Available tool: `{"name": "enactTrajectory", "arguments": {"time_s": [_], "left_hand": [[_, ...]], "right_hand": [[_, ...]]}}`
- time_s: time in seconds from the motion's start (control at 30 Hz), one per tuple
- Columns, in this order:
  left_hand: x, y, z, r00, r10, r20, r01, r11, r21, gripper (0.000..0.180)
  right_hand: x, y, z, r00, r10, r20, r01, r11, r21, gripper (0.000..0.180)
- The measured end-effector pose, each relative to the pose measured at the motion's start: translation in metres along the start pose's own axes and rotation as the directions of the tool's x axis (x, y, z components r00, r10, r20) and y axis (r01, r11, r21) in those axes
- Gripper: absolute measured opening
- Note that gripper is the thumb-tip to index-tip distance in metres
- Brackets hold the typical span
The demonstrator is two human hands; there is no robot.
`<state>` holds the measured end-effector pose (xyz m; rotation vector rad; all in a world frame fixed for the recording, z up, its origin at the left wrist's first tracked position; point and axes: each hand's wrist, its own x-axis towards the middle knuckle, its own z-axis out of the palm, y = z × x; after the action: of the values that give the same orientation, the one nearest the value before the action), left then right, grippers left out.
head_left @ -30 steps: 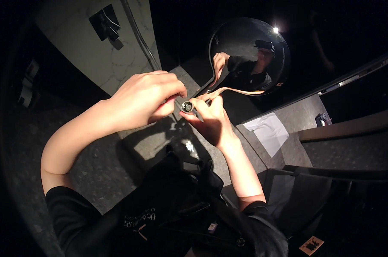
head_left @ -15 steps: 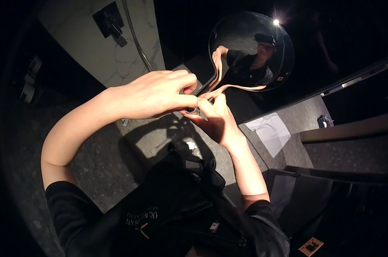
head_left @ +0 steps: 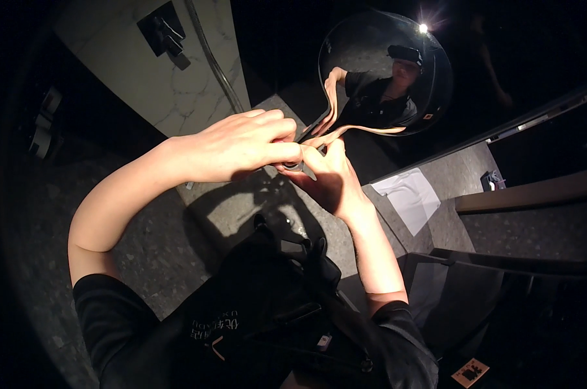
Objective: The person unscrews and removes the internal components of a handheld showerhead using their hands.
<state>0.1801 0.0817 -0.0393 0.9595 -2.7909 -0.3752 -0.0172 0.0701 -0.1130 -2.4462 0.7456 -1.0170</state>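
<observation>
A glossy black hand shower head (head_left: pixel 345 48) with a rounded, mirror-like surface rises at the upper middle, reflecting my arms and body. Its narrow neck (head_left: pixel 321 129) runs down between my hands. My left hand (head_left: pixel 232 146) comes across from the left, its fingers curled around the handle's lower end. From below right, my right hand (head_left: pixel 326 185) closes around the same handle, thumb and fingers bent. A small metal ring (head_left: pixel 293 166) shows between the two hands. A grey hose (head_left: pixel 210 55) hangs beyond my left hand; its lower end is hidden.
A dark wall valve (head_left: pixel 166 35) is mounted on a pale marble panel (head_left: pixel 125 71). White cloth or paper (head_left: pixel 407 198) lies on grey stone at right, near a small dark item (head_left: pixel 492 181). A printed card (head_left: pixel 470 373) lies lower right. Dark surfaces surround the scene.
Both hands keep their hold on the shower head, with only slight shifts of the fingers. The shower head's round part sits a little further right, and my left forearm has moved slightly right.
</observation>
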Motion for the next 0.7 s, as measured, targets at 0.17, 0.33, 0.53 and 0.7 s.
{"name": "enactTrajectory", "arguments": {"time_s": [0.17, 0.33, 0.53, 0.7], "left_hand": [[-0.001, 0.003, 0.004, 0.999, -0.051, -0.015, 0.050, 0.998, -0.027, 0.012], [-0.003, 0.001, 0.010, 0.986, 0.020, -0.166, -0.023, 1.000, -0.019, 0.016], [-0.002, -0.005, 0.008, 0.976, 0.172, -0.134, -0.136, 0.961, 0.241, 0.014], [-0.003, -0.010, 0.014, 0.969, 0.208, -0.131, -0.169, 0.950, 0.262, 0.015]], "right_hand": [[-0.002, 0.000, -0.002, 0.998, 0.028, 0.048, -0.028, 1.000, 0.003, 0.033], [-0.002, -0.002, -0.006, 0.996, 0.057, 0.072, -0.060, 0.998, 0.036, 0.033], [-0.003, -0.003, -0.005, 0.993, 0.074, 0.091, -0.075, 0.997, 0.007, 0.033], [-0.002, -0.002, -0.006, 0.992, 0.067, 0.105, -0.066, 0.998, -0.017, 0.034]]}}
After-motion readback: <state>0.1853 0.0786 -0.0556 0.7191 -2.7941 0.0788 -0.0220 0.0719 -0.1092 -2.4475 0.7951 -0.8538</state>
